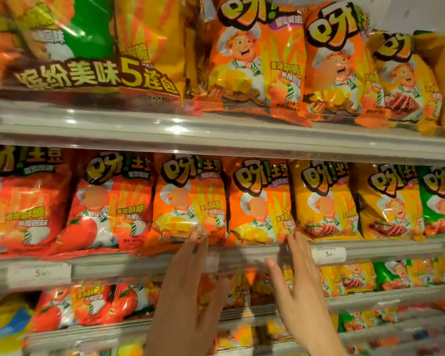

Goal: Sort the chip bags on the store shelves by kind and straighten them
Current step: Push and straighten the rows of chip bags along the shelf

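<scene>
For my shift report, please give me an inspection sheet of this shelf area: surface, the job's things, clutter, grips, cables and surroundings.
Surface: middle shelf, with a clear front rail and a price tag.
Job's things: on the middle shelf, from left, red bags, orange bags, yellow bags, a green bag, all upright and grouped by colour.
Clutter: nothing seen.
Grips: left hand open, fingertips at the base of an orange bag; right hand open, fingertips at the rail between the orange and yellow bags; neither holds a bag.
Cables: nothing seen.
Surroundings: upper shelf with a multipack and more orange bags; lower shelves with smaller bags, blurred.
</scene>
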The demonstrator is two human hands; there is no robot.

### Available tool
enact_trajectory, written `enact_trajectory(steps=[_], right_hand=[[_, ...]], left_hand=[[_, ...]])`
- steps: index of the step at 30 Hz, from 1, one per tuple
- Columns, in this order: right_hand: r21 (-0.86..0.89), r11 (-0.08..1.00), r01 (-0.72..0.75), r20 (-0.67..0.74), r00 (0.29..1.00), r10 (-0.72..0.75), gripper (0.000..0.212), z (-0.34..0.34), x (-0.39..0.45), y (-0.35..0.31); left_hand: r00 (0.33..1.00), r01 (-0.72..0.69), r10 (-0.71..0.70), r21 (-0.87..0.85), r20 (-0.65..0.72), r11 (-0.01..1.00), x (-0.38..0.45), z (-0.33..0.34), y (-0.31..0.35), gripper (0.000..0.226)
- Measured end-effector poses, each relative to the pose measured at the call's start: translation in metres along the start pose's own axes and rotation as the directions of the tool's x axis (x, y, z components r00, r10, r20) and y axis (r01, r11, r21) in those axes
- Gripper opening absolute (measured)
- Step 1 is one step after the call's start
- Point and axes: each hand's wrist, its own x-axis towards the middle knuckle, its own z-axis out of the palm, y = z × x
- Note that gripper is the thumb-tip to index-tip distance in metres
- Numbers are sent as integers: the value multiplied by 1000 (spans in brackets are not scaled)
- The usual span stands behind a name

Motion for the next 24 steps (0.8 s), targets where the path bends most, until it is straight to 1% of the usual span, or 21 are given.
enact_trajectory(steps=[2, 5, 7, 11, 14, 16, 17, 19, 22, 24], right_hand=[[8, 999, -39, 28, 999, 39, 83, 2, -10, 1], [7, 996, -87, 84, 993, 86, 83, 1, -22, 3], [-11, 997, -82, 121, 989, 83, 81, -2, -27, 5], [-9, 1000, -13, 109, 994, 14, 77, -7, -27, 16], [50, 989, 142, 45, 989, -144, 76, -12, -25, 29], [175, 983, 63, 93, 992, -81, 72, -22, -19, 36], [187, 982, 38, 127, 990, -63, 74, -28, -15, 42], [140, 986, 88, 148, 983, -108, 79, -43, -8, 61], [171, 977, 130, 193, 968, -163, 67, -73, 8, 102], [187, 971, 152, 209, 959, -190, 63, -100, 23, 131]], left_hand=[[998, 62, -62, -30, 9, 998, -10, -3, -4, 71], [997, 72, -71, -55, 28, 996, -17, -6, -5, 67], [994, 99, -96, -49, 47, 994, -18, -6, -3, 67], [989, 146, -143, -54, 44, 988, -22, -2, 3, 65], [985, 173, -173, -14, 10, 985, -23, 8, 13, 65], [982, 188, -188, 5, -14, 982, -22, 19, 24, 64], [980, 196, -196, 5, -23, 981, -20, 27, 31, 65], [976, 212, -213, -26, -47, 977, -16, 47, 46, 67], [963, 242, -241, -9, -122, 970, -10, 88, 74, 68], [951, 264, -258, 11, -172, 965, -5, 119, 97, 65]])
